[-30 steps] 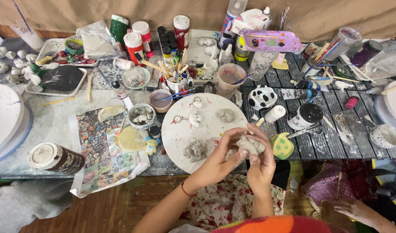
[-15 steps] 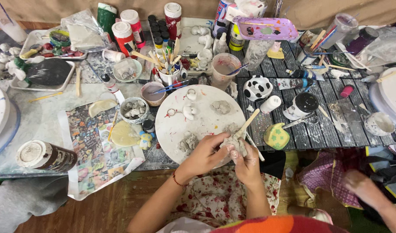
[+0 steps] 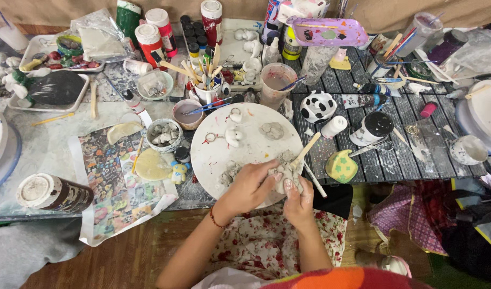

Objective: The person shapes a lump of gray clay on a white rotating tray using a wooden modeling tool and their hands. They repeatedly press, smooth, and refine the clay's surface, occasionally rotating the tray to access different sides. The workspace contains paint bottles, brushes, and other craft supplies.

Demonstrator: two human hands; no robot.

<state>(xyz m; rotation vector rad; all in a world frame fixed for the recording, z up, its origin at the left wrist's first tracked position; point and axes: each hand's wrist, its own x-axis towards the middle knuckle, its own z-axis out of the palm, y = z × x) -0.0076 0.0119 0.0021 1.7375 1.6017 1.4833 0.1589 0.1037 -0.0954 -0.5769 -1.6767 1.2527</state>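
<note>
Both hands, L (image 3: 249,188) & R (image 3: 300,194), pinching grey clay lump (image 3: 281,176) (over round white board (image 3: 245,152)); best w/ light, even pressure.

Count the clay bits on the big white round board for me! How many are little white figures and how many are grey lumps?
On the round white board:
White figures: 2, a small one and a bigger one
Grey clay lumps lying loose: 2, one at the top right, one by the left hand
Grey clay lump held in both hands: 1
Total: 5
</note>
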